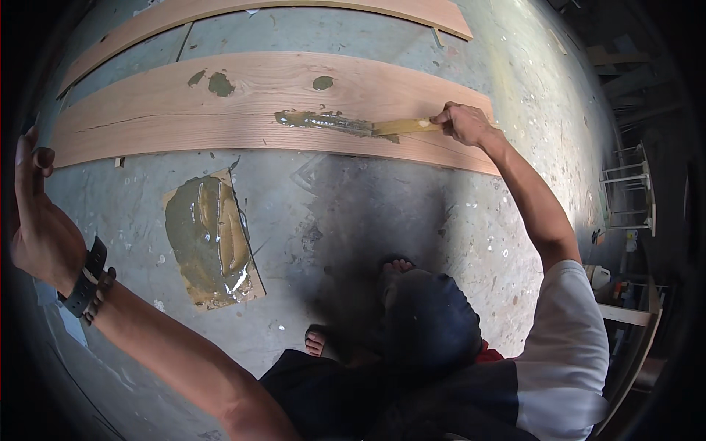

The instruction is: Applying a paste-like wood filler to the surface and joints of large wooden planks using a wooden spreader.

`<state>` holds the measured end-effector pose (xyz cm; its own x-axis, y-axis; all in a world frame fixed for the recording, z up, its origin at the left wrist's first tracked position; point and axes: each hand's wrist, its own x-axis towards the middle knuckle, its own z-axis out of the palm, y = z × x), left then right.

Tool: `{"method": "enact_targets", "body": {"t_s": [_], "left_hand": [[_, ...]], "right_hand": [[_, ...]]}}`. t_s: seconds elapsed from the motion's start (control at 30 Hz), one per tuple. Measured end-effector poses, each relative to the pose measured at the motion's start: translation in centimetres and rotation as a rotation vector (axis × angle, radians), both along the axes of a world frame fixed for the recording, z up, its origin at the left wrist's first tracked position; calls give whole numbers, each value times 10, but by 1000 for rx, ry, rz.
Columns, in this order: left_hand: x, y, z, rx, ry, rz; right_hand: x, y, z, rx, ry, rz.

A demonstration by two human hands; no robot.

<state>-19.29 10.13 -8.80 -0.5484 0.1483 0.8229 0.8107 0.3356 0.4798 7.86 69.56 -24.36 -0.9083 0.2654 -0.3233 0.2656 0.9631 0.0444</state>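
My right hand grips a flat yellowish spreader. The spreader's far end lies in a streak of grey-green paste on a long wooden plank. To the left of the streak, a dark crack runs along the wood grain. Smaller paste patches dot the plank's upper half. My left hand is raised at the far left with fingers stretched out, holding nothing, and a dark watch circles its wrist. Below the plank, a thin board lies on the floor, covered with wet paste.
A second plank lies beyond the first. Small wooden blocks show under the planks' edges. At the right stand a white metal rack and a white jug. My feet are on the stained concrete floor.
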Motion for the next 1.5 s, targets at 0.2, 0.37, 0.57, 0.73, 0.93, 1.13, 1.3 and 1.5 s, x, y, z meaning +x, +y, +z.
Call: {"method": "enact_targets", "body": {"t_s": [0.2, 0.37, 0.57, 0.73, 0.93, 1.13, 1.3, 1.5], "left_hand": [[-2, 21, -7, 106, -15, -30], [0, 31, -4, 87, -28, -58], [4, 41, -4, 34, -8, 8], [5, 57, -4, 86, -6, -37], [8, 40, 2, 66, 46, -23], [9, 54, 4, 192, 4, -37], [23, 79, 8, 192, 9, -46], [10, 46, 8, -13, 56, 14]], "right_hand": [[21, 12, 1, 9, 58, 38], [23, 11, -2, 13, 100, 87], [37, 15, 15, -31, 102, -52], [-14, -6, -21, -52, 174, 95], [38, 17, -2, 64, 59, 18], [33, -5, -18, -59, 226, 5], [-61, -59, -21, -90, 249, 153], [-107, -81, -10, 3, 102, 224]]}}
